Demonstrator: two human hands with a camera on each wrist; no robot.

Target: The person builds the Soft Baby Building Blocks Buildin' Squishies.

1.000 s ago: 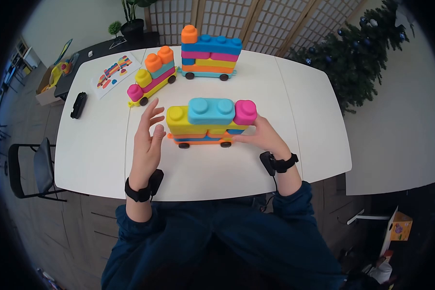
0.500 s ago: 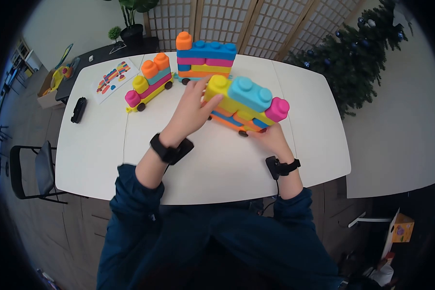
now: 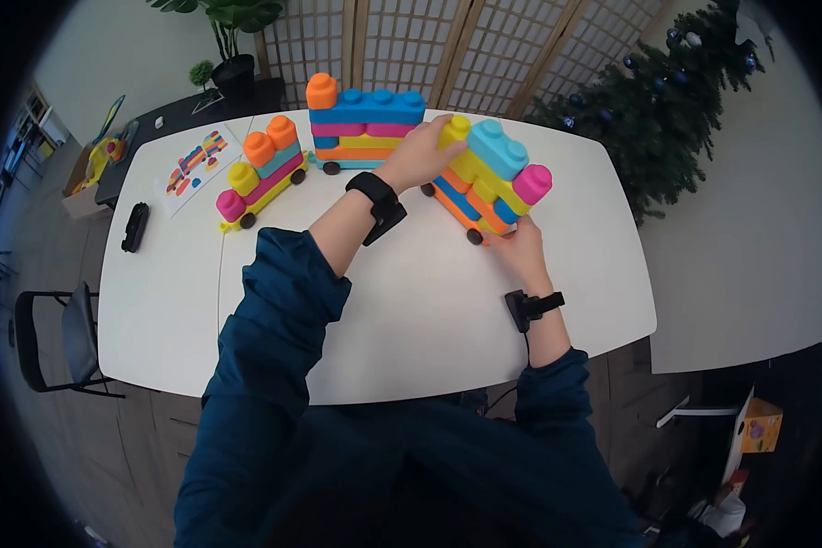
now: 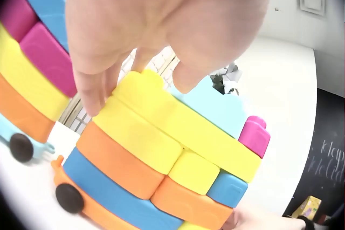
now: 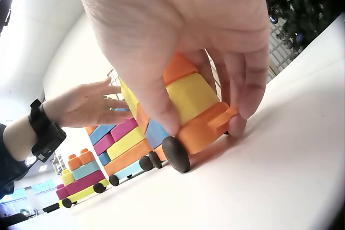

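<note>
A toy train wagon of stacked building blocks [image 3: 484, 178] stands angled on the table, with yellow, light blue and pink blocks on top and an orange wheeled base. My right hand [image 3: 521, 251] grips its near right end low down, thumb by a black wheel and fingers round the far side. My left hand [image 3: 417, 157] lies at the wagon's far left end, straight fingers touching the yellow top block [image 4: 137, 92]. Beside that hand stands a second wagon [image 3: 365, 114] with a blue top and light blue base. Left of it is a yellow-based block engine [image 3: 265, 173].
A printed picture sheet [image 3: 194, 167] and a black case [image 3: 135, 227] lie on the table's left side. The white table [image 3: 411, 338] has rounded corners. Behind it stand a lattice screen [image 3: 393, 50] and a decorated Christmas tree [image 3: 653, 110]. A folding chair [image 3: 78, 333] stands left.
The wagon has moved right and away from me, turning so its right end points nearer me. My left hand, apart from it at first, has come onto its left end; the right has kept hold.
</note>
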